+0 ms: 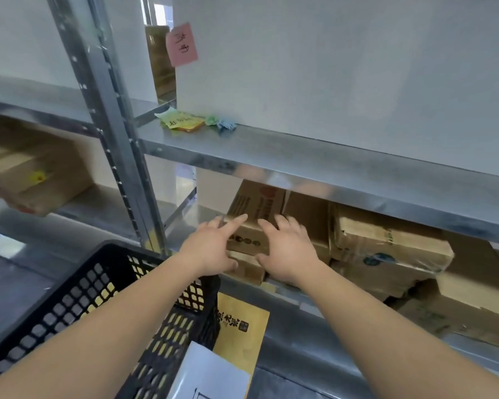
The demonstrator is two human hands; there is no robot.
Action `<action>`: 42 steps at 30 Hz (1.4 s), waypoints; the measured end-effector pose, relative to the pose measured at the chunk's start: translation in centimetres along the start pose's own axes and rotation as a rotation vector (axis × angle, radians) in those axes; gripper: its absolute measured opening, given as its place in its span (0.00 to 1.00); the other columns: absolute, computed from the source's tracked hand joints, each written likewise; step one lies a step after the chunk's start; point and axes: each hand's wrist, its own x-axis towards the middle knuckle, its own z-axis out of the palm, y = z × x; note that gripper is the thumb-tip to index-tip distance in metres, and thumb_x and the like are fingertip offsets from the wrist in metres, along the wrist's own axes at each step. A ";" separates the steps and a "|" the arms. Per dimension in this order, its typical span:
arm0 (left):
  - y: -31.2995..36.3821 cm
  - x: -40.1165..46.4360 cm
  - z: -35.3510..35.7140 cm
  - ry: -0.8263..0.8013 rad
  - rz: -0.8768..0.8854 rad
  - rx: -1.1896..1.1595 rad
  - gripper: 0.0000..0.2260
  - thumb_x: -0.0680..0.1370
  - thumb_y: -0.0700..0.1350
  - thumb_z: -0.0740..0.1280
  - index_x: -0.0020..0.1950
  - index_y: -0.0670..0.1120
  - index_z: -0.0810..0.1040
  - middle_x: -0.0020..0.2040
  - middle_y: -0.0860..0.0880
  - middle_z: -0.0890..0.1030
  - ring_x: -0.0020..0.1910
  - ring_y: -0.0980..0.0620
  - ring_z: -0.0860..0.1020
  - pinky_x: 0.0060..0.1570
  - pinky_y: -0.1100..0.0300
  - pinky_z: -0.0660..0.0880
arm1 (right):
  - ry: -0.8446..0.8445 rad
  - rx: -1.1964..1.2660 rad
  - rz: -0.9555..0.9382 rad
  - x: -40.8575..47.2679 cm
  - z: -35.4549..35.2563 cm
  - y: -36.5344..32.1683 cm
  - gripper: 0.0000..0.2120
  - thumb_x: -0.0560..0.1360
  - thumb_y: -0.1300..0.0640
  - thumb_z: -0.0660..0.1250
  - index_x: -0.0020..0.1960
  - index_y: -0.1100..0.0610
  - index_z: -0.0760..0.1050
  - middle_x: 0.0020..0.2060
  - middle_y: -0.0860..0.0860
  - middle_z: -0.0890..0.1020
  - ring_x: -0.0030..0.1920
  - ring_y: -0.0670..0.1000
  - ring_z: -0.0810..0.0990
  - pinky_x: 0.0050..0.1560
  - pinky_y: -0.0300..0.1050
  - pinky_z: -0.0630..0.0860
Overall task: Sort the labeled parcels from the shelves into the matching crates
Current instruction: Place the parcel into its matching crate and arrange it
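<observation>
Item 1, nearest: a black lattice crate is sitting at the lower left, with both forearms crossing above its far right corner. A white sheet is lying just right of it, overlapping a yellow printed carton beneath.

Item 2: the left hand is reaching onto the lower shelf, fingers straight and spread, index fingertip resting on the top edge of a small brown parcel. The right hand is lying beside it, fingers apart and relaxed, touching the same parcel's right part; neither hand is gripping.

Item 3: the parcel is standing on a flatter box at the shelf's front, left of a stack of taped cartons.

Item 4: a steel upright is dividing the bays; a blurred carton is sitting in the left bay.

Item 5, farthest: crumpled yellow notes are lying on the upper shelf, and a pink note is sticking to the white panel above.
</observation>
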 end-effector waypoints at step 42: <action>-2.6 -3.2 -1.6 0.411 -0.201 -0.450 0.19 0.76 0.54 0.72 0.65 0.62 0.71 0.56 0.55 0.75 0.54 0.55 0.75 0.49 0.59 0.71 | 0.054 0.576 -0.085 4.0 -2.1 -2.9 0.44 0.70 0.45 0.77 0.73 0.26 0.52 0.58 0.45 0.65 0.63 0.51 0.73 0.66 0.52 0.77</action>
